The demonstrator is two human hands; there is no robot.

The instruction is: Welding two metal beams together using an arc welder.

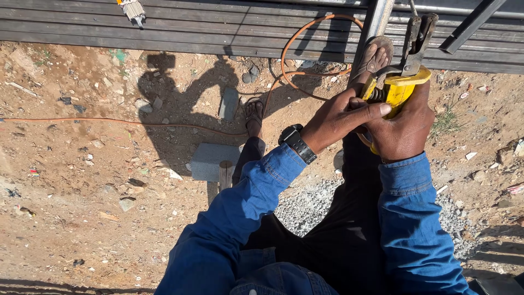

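Note:
A yellow electrode holder with dark metal jaws point(401, 87) is up at the right, in front of a stack of dark steel tubes point(218, 30). My right hand point(404, 128) is wrapped around its yellow handle from below. My left hand point(341, 117), with a black wristwatch point(297, 143) on the wrist, lies over the same handle, its forefinger stretched across the yellow body. Both sleeves are blue denim. My sandalled right foot point(374, 57) rests on a tube just behind the tool; my left foot point(254, 114) stands on the dirt.
An orange cable point(295, 49) loops by the tubes and runs left across the dirt. A grey stone block point(213, 161) and a wooden piece point(225, 175) lie under my left leg. Gravel point(305, 207) sits below. A bundle of rods point(132, 10) lies at the top.

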